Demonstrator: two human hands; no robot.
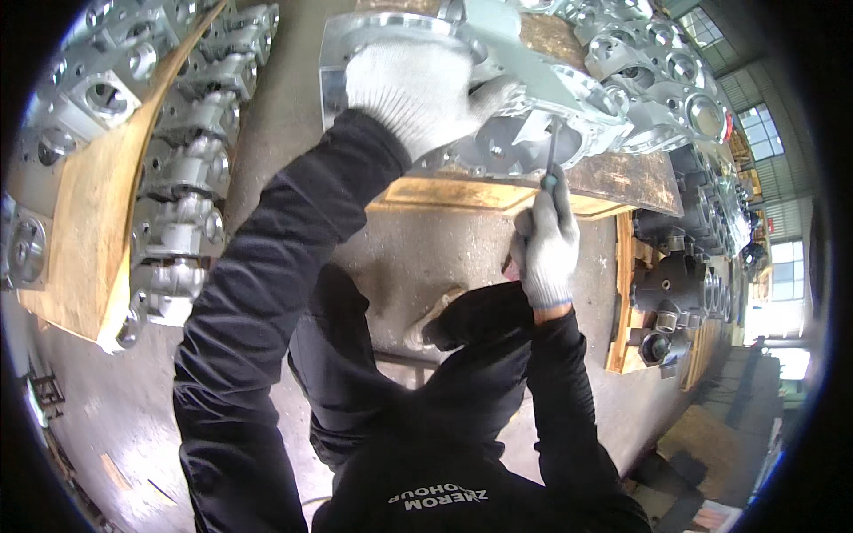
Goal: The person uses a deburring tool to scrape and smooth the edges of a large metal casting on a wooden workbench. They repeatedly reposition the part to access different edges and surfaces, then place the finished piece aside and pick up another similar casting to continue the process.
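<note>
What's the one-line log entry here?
left hand: on metal casting | right hand: holding slim tool at casting | casting: on worn tabletop

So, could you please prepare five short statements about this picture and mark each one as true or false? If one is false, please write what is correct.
1. The right hand holds a thin tool. True.
2. The left hand wears no glove. False: it wears a white glove.
3. The tool points toward a silver metal casting. True.
4. Dark castings stand on the left side of the picture. False: the dark castings are on the right side.
5. The person's sleeves are black. True.
</note>
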